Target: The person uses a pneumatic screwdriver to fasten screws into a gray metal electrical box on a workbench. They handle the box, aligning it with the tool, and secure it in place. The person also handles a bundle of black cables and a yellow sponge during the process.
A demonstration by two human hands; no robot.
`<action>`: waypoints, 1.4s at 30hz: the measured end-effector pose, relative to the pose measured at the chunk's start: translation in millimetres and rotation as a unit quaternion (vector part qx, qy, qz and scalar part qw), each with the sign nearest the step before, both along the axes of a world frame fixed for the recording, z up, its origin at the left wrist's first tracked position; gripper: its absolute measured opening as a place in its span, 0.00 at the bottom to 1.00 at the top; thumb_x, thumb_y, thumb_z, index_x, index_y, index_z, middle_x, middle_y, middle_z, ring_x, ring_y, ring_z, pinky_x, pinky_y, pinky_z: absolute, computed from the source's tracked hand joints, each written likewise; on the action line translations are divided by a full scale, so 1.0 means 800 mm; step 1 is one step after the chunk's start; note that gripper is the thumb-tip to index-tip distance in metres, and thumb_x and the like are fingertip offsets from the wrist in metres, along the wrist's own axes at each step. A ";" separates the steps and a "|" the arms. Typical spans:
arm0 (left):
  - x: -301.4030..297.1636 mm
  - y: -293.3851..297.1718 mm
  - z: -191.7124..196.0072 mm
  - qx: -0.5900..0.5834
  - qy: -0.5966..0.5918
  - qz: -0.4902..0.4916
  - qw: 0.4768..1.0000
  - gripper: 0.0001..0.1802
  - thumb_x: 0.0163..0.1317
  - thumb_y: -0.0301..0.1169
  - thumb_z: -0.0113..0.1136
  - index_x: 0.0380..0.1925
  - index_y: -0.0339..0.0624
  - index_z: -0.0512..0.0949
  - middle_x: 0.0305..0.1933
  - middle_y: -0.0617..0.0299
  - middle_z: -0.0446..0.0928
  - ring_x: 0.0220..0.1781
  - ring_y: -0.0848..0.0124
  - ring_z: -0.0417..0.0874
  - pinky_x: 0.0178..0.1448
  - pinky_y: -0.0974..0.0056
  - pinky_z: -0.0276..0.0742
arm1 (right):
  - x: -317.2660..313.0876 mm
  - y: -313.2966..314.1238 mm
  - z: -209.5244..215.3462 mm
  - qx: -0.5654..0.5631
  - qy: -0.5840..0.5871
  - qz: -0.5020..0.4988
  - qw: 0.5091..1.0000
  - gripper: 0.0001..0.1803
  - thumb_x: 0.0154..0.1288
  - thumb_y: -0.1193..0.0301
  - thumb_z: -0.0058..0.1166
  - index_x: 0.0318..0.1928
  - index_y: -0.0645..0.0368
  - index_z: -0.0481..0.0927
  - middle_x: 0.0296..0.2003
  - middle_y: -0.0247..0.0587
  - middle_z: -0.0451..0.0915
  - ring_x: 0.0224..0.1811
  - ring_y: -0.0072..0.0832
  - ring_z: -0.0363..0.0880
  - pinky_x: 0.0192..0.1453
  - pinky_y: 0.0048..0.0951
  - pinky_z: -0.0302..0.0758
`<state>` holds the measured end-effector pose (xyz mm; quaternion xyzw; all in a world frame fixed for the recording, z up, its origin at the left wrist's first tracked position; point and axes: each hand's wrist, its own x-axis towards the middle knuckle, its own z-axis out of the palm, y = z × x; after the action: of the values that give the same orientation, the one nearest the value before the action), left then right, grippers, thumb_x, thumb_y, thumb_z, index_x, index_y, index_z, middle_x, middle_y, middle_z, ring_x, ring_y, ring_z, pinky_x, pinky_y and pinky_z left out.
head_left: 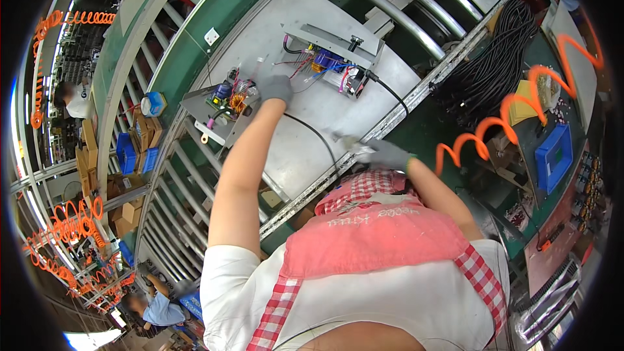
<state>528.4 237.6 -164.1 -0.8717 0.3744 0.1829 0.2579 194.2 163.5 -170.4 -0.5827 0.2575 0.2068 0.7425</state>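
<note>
My left hand [275, 88], in a grey glove, reaches over the inner edge of an open metal-framed electronic unit [229, 99] with a copper coil and coloured wires. Its fingers are smeared by motion, so their grip does not show. Beside it to the right lies a second open electronic unit [338, 62], with a metal side plate, a purple-wrapped part and red and blue wires. Close to my apron, my gloved right hand [390, 155] is closed around a blurred silvery object [351, 143] of unclear kind. A black cable [320, 134] runs between the hands.
Both units rest on a grey metal plate [296, 156] over a roller conveyor [396, 13]. To the right are a bundle of black cables [500, 52], an orange coiled hose [507, 123] and a blue bin [554, 157]. A person [162, 305] is at the lower left.
</note>
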 end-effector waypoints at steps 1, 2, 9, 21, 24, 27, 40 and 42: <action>0.005 0.007 -0.052 -0.026 0.041 0.028 0.998 0.21 0.66 0.46 0.48 0.48 0.48 0.82 0.47 0.58 0.82 0.48 0.68 0.82 0.46 0.60 0.73 | -0.036 -0.026 -0.040 -0.031 0.037 -0.034 0.998 0.19 0.58 0.59 0.62 0.41 0.60 0.75 0.21 0.28 0.73 0.19 0.16 0.70 0.17 0.23 0.64; 0.009 0.017 -0.102 -0.050 0.086 0.060 0.993 0.23 0.67 0.48 0.46 0.47 0.46 0.82 0.41 0.58 0.83 0.40 0.69 0.84 0.40 0.60 0.74 | -0.066 -0.051 -0.033 -0.020 0.109 -0.147 0.983 0.16 0.60 0.61 0.59 0.42 0.57 0.74 0.20 0.27 0.72 0.17 0.16 0.69 0.17 0.21 0.64; -0.052 -0.033 -0.188 -0.401 0.526 0.578 0.478 0.14 0.66 0.44 0.51 0.25 0.50 0.72 0.15 0.69 0.61 0.14 0.74 0.60 0.17 0.65 0.55 | -0.181 -0.144 0.049 -0.100 0.055 -0.569 0.815 0.19 0.63 0.52 0.53 0.43 0.53 0.73 0.21 0.32 0.75 0.17 0.19 0.74 0.15 0.20 0.72; -0.183 -0.053 -0.016 -0.367 0.572 0.700 0.219 0.15 0.62 0.44 0.50 0.26 0.46 0.72 0.11 0.74 0.51 0.11 0.76 0.47 0.16 0.67 0.47 | -0.153 -0.033 0.027 -0.051 0.071 -0.431 0.898 0.18 0.63 0.56 0.55 0.43 0.55 0.72 0.21 0.33 0.74 0.16 0.19 0.73 0.15 0.20 0.71; -0.204 -0.065 -0.008 -0.382 0.593 0.708 -0.015 0.19 0.68 0.47 0.46 0.29 0.44 0.72 0.11 0.75 0.50 0.12 0.76 0.48 0.17 0.70 0.47 | -0.140 0.002 0.030 -0.049 0.070 -0.362 0.928 0.17 0.62 0.57 0.58 0.41 0.55 0.73 0.21 0.31 0.73 0.16 0.17 0.72 0.16 0.18 0.69; -0.233 -0.046 -0.030 -0.419 0.645 0.631 0.101 0.10 0.66 0.39 0.56 0.32 0.44 0.74 0.16 0.72 0.58 0.16 0.77 0.57 0.19 0.71 0.55 | -0.137 0.030 0.039 -0.039 0.072 -0.327 0.941 0.14 0.61 0.60 0.59 0.37 0.57 0.74 0.21 0.30 0.73 0.16 0.16 0.69 0.15 0.19 0.65; -0.272 0.145 -0.098 -0.472 0.641 0.573 0.194 0.17 0.75 0.39 0.42 0.46 0.34 0.70 0.41 0.55 0.76 0.30 0.75 0.75 0.39 0.70 0.80 | -0.124 0.089 0.087 -0.105 0.065 -0.112 0.986 0.20 0.57 0.57 0.64 0.38 0.59 0.74 0.24 0.33 0.74 0.20 0.16 0.70 0.23 0.23 0.66; -0.276 0.156 -0.088 -0.500 0.654 0.536 0.189 0.17 0.72 0.41 0.50 0.40 0.36 0.72 0.31 0.61 0.76 0.22 0.79 0.68 0.27 0.75 0.72 | -0.123 0.094 0.079 -0.127 0.065 -0.077 0.987 0.23 0.55 0.53 0.64 0.39 0.60 0.75 0.26 0.34 0.75 0.25 0.20 0.71 0.29 0.25 0.69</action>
<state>307.2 362.6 -234.8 -0.3743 -0.1366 0.5555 -0.7298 95.9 239.1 -107.0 -0.6364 0.3734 0.1522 0.6576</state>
